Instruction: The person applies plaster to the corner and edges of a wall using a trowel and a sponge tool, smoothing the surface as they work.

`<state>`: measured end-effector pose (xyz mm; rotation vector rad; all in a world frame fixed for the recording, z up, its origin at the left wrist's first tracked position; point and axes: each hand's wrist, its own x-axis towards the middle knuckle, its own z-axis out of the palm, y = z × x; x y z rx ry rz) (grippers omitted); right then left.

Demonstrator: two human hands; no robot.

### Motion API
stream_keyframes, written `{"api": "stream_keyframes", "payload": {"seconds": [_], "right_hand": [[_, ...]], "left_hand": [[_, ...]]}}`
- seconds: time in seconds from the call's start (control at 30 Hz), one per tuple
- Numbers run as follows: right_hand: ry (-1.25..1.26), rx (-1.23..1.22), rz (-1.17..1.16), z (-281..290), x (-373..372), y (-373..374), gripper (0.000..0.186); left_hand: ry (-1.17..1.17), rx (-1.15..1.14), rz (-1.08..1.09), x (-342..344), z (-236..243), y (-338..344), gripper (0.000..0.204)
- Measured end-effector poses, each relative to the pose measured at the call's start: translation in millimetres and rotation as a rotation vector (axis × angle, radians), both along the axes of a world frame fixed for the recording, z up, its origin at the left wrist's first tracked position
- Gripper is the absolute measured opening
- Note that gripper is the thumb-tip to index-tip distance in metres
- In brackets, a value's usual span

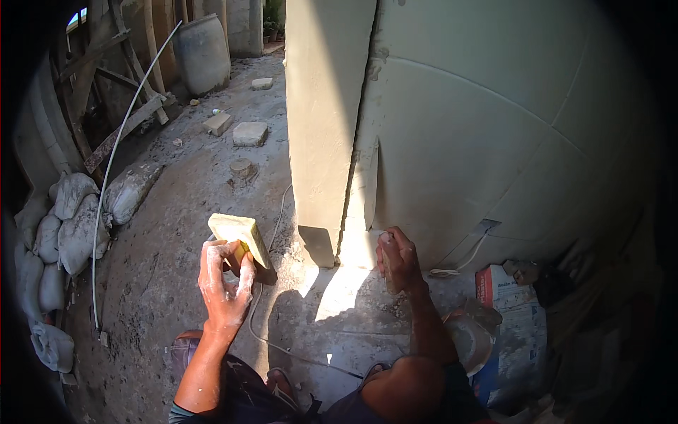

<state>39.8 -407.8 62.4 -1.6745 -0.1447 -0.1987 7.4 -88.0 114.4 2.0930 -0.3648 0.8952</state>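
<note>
My left hand (224, 279), smeared with pale plaster, is closed around the yellow grip of a rectangular plastering float (233, 225). The float is tilted and held clear of the wall, above the ground. Closed in a fist, my right hand (401, 260) is beside the foot of the wall, near the column edge. From it rises a narrow, pointed pale blade, apparently a trowel (373, 182), lying along the wall. My fingers hide most of its handle. The smooth plastered column (321, 106) stands left of the grey-green wall (459, 155).
A clear bucket (470, 339) and a printed plaster bag (519, 325) stand by my right leg. A white cable (282, 348) crosses the ground. Filled sacks (81, 226) and a long thin pole (106, 177) are at left. Blocks (250, 134) and a barrel (203, 55) lie farther back.
</note>
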Motion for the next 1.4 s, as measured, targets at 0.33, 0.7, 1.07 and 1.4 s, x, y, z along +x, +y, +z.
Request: {"api": "stream_keyframes", "payload": {"seconds": [0.33, 0.7, 1.07, 1.4], "right_hand": [[-0.093, -0.182, -0.015, 148, 34, 11, 0.035], [-0.027, -0.144, -0.072, 112, 2, -7, 0.031], [-0.329, -0.345, -0.444, 131, 36, 40, 0.024], [-0.297, -0.480, -0.449, 159, 41, 70, 0.023]], "left_hand": [[-0.001, -0.011, -0.048, 7, 2, -15, 0.022], [0.010, -0.034, -0.067, 14, -1, -14, 0.024], [0.012, -0.037, -0.008, 14, -6, -3, 0.022], [0.061, -0.126, -0.003, 18, -9, 3, 0.023]]}}
